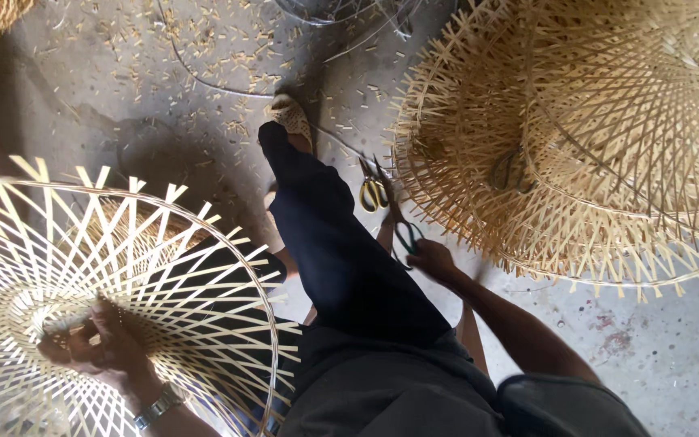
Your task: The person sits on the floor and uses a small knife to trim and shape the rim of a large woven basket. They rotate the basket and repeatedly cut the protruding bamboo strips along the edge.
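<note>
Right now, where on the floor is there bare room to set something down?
Bare concrete lies at lower right, below the big woven stack and beside the right hand. Upper left floor is open but littered with bamboo chips. Crowded: the yellow scissors by the leg, and the woven frame.

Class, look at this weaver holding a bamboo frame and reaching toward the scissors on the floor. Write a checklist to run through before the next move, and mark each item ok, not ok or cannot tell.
1. Left hand grips the bamboo frame: ok.
2. Right hand is at the green-handled scissors: ok.
3. Scissors firmly held: cannot tell, blurred.
4. Yellow-handled scissors lie apart from the hand: ok.
5. Floor free of offcuts: not ok, bamboo bits lie scattered.
6. Stack of woven shades clear of the right hand: ok.
</note>
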